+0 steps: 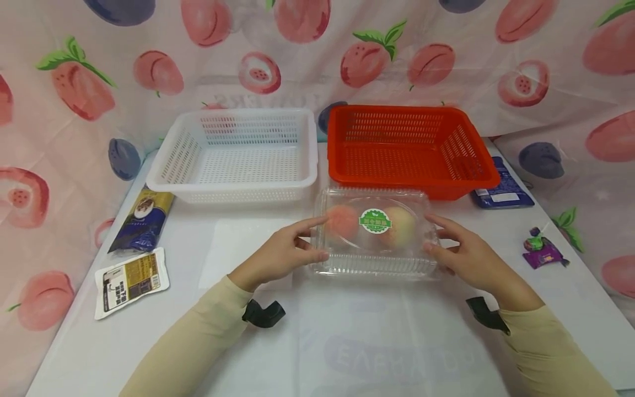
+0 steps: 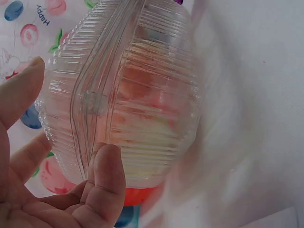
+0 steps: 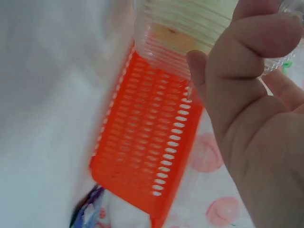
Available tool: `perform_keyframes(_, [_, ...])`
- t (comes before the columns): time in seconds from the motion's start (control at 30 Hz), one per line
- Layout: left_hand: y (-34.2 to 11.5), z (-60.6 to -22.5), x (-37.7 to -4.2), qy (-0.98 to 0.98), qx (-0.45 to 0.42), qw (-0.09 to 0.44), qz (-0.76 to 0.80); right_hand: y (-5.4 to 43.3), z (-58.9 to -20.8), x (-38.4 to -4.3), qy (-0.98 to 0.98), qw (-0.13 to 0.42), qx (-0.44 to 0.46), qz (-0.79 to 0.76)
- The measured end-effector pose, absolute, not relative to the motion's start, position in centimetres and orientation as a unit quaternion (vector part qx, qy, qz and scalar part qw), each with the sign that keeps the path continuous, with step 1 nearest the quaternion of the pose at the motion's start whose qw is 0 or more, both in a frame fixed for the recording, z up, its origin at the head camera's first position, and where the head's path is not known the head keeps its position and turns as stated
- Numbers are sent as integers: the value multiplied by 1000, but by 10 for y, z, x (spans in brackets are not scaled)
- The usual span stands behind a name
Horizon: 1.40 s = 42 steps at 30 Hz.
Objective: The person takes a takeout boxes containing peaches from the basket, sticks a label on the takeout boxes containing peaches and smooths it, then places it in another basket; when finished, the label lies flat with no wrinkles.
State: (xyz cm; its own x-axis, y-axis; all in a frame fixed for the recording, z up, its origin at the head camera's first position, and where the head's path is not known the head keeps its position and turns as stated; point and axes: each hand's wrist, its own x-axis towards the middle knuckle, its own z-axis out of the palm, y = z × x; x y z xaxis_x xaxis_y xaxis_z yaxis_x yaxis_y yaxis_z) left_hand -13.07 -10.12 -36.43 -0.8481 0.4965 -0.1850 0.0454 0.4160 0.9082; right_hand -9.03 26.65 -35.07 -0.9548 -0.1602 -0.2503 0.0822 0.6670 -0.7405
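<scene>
A clear plastic clamshell box (image 1: pixel 375 267) with a green and white round label (image 1: pixel 375 221) stands in front of the red basket. Inside show a reddish fruit (image 1: pixel 341 221) and a pale yellow one (image 1: pixel 398 226), perhaps peaches. My left hand (image 1: pixel 285 248) holds the box's left end, thumb and fingers spread along its side. At the opposite end, my right hand (image 1: pixel 463 256) grips the side and corner. The left wrist view shows the ribbed box (image 2: pixel 156 85) close up, its lid and base meeting at the rim. Fingers of the right hand (image 3: pixel 256 95) bend against the box in the right wrist view.
Behind stand a white basket (image 1: pixel 233 194) and a red basket (image 1: pixel 397 181). On the left lie a blue-gold packet (image 1: pixel 141 220) and a white-gold pouch (image 1: pixel 131 281); on the right, a blue packet (image 1: pixel 506 187) and small wrapped sweets (image 1: pixel 544 253). A fruit-print cloth (image 1: pixel 307 66) hangs behind.
</scene>
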Motion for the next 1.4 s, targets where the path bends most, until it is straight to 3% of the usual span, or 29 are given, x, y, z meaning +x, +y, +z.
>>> perform_keyframes(0.5, [-108, -329, -125, 829, 195, 173, 495, 259, -312, -74, 909, 82, -67, -403])
perform_keyframes(0.83, [-106, -308, -134, 833, 196, 166, 490, 259, -293, -83, 912, 38, -78, -401])
perform_keyframes(1.4, [-94, -281, -167, 813, 221, 167, 512, 269, -266, -109, 922, 7, -57, -382])
